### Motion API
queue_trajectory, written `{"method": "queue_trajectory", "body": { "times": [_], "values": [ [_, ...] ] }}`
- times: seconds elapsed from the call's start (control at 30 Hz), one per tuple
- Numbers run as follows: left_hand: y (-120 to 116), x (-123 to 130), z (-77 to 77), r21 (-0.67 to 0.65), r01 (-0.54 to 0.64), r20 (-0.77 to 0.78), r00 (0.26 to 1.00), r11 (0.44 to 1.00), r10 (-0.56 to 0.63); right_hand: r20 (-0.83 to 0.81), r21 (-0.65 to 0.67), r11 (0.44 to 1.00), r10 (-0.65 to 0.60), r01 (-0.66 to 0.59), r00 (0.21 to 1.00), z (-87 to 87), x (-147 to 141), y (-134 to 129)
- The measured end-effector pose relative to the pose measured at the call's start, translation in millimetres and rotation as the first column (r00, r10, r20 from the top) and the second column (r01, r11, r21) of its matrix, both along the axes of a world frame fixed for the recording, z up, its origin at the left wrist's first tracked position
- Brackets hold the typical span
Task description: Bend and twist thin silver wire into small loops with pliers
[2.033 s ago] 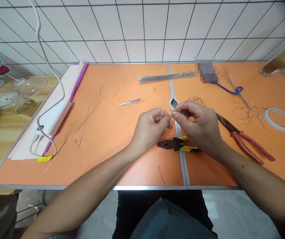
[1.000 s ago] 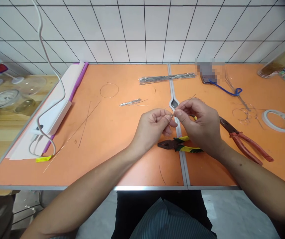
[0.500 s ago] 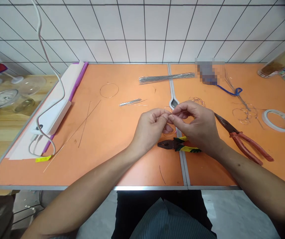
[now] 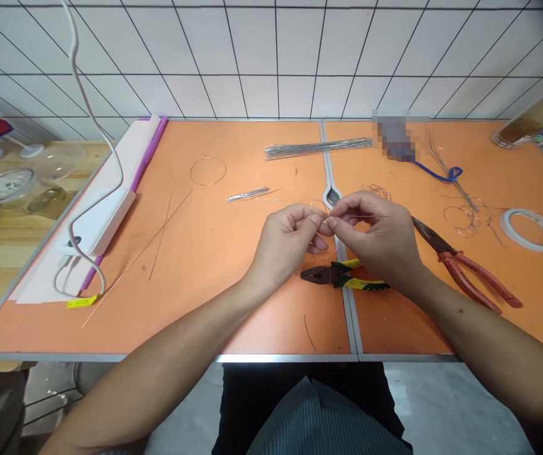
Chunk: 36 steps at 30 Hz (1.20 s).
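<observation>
Over the orange counter (image 4: 233,316): left hand (image 4: 286,243), fingers clenched on a thin wire loop (image 4: 319,201); right hand (image 4: 375,230), fingers pinching a straight wire (image 4: 370,216) at the loop, above yellow-handled pliers (image 4: 347,278).

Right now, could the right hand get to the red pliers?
Probably yes: the red-handled pliers lie just beyond the right hand with nothing between them, though that hand would first have to let go of the thin wire it pinches.

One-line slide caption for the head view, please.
Left hand and right hand pinch a thin wire loop above yellow-handled pliers on an orange table.
</observation>
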<state>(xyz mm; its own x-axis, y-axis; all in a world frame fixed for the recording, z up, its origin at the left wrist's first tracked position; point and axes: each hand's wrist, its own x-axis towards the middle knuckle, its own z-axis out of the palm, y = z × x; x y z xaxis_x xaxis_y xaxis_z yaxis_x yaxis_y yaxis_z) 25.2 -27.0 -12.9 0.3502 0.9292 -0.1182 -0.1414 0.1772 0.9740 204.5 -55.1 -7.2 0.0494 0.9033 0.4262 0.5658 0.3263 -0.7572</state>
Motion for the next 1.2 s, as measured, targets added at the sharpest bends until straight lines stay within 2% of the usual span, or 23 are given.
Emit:
{"method": "queue_trajectory", "body": {
  "times": [0.5, 0.77, 1.2],
  "values": [
    [1.2, -2.3, 3.3, -0.080, -0.002, 0.024, 1.000, 0.997, 0.004, -0.180, -0.093, 0.995, 0.004, -0.021, 0.984, 0.4, 3.1, 5.5],
    [5.6, -5.3, -4.2, -0.142, 0.040, 0.053, 0.998, 0.989, -0.033, -0.162, -0.105, 0.994, 0.017, -0.034, 0.987, -1.2, 6.2, 6.4],
    [7.0, -5.7, -3.1, -0.088, 0.058, 0.083, 0.995, 0.994, -0.051, -0.047, 0.002, 1.000, 0.021, -0.021, 0.999, 6.0, 8.9, 4.7]
  ]
}}
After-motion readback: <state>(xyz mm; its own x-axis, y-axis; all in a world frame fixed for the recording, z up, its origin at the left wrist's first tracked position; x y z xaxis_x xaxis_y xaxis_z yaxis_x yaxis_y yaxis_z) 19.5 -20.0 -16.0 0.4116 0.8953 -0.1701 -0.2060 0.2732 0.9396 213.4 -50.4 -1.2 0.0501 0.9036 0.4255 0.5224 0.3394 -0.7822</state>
